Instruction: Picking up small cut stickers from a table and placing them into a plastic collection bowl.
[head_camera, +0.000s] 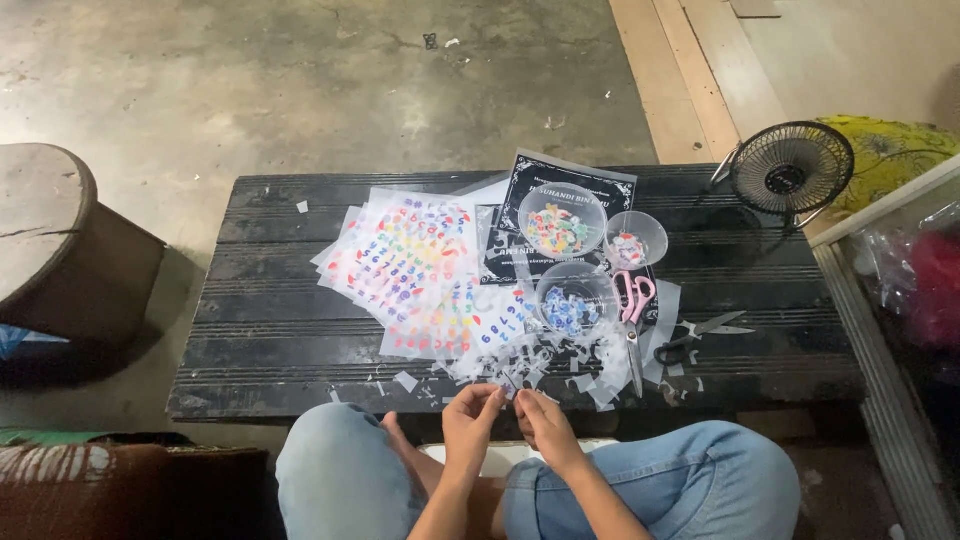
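Observation:
My left hand (468, 418) and my right hand (545, 420) meet at the near edge of a low black table (280, 340), fingertips pinched together on a small clear sticker scrap (510, 383). Just beyond them lies a heap of cut clear backing scraps (560, 362). Sheets of colourful letter and number stickers (410, 265) fan out on the table. Three clear bowls hold small pieces: one with multicoloured bits (560, 222), one smaller (636, 240), one with blue and white bits (575, 298).
Pink-handled scissors (633, 315) and black-handled scissors (700, 335) lie right of the bowls. A small black fan (790, 170) stands at the table's far right corner. A round wooden stool (60, 240) is at left. My jeans-clad knees (340, 470) sit below the table.

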